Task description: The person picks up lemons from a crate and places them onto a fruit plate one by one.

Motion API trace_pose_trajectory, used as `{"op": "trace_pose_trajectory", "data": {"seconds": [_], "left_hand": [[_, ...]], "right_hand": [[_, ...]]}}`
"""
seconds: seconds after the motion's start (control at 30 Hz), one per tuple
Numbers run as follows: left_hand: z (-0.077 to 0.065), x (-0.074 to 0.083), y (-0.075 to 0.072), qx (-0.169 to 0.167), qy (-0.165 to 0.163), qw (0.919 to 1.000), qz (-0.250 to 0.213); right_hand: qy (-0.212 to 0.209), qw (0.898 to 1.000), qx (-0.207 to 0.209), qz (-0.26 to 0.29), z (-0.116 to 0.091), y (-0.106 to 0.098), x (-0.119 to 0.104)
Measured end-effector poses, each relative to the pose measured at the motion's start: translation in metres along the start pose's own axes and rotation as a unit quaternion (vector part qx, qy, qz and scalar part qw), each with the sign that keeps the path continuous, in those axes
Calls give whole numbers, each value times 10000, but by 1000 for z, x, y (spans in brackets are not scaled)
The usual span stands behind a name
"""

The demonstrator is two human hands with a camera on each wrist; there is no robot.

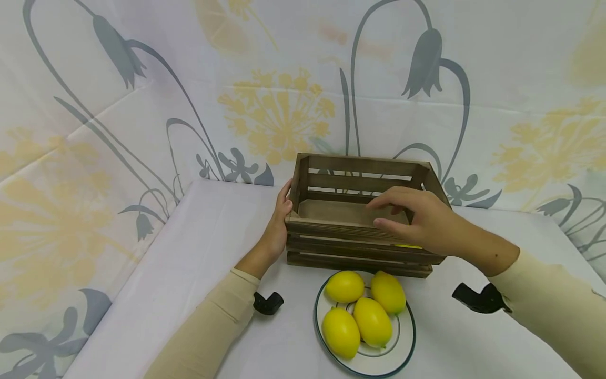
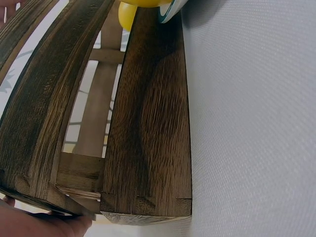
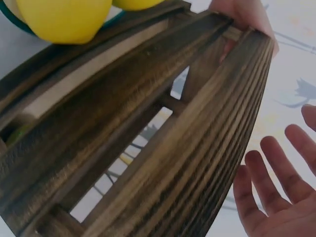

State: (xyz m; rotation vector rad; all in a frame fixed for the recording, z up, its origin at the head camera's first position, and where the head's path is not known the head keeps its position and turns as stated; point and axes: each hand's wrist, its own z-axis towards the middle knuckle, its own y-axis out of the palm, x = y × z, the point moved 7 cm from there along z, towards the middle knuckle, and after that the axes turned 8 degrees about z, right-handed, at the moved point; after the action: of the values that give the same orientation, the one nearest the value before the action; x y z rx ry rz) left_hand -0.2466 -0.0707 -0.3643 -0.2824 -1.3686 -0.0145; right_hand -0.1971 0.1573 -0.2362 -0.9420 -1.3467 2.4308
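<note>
A brown slatted wooden crate [image 1: 357, 231] stands on the white cloth. My left hand [image 1: 276, 226] rests against the outside of its left end, fingers stretched along the slats; in the left wrist view part of this hand [image 2: 44, 224] shows at that end. Above the crate's right half hovers my right hand [image 1: 421, 218], its fingers loosely bent and holding nothing. In the right wrist view its fingers [image 3: 271, 173] are spread apart. A yellow thing [image 1: 408, 246] shows through a front gap at the crate's right, mostly hidden. Several yellow lemons [image 1: 344, 287] lie on a plate [image 1: 402, 355] before the crate.
A white cloth with grey and yellow flower prints [image 1: 284, 116] hangs behind the crate and along the left. White cloth [image 1: 203, 226] covers the table. Black curved pieces [image 1: 269, 303] sit at both wrists. The plate is close to the crate's front.
</note>
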Motion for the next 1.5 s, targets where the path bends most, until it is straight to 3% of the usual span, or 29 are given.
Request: {"op": "trace_pose_trajectory", "data": {"seconds": [0.3, 0.57, 0.97, 1.1, 1.33, 1.5], "left_hand": [[1, -1, 0, 16, -3, 10000, 17], [0, 1, 0, 27, -16, 10000, 3], [0, 1, 0, 41, 48, 10000, -59], [1, 1, 1, 3, 61, 9999, -84], [0, 1, 1, 16, 29, 10000, -38], [-1, -1, 1, 60, -39, 10000, -37]], "right_hand": [[801, 9946, -426, 511, 6, -5, 22], [1545, 9771, -1008, 1064, 11, -8, 38], [1832, 9544, -1979, 1282, 14, -7, 62], [1900, 9501, -2093, 1322, 15, -8, 71], [2407, 9310, -2343, 1428, 13, -2, 86], [2559, 9246, -2483, 1339, 13, 5, 96]]}}
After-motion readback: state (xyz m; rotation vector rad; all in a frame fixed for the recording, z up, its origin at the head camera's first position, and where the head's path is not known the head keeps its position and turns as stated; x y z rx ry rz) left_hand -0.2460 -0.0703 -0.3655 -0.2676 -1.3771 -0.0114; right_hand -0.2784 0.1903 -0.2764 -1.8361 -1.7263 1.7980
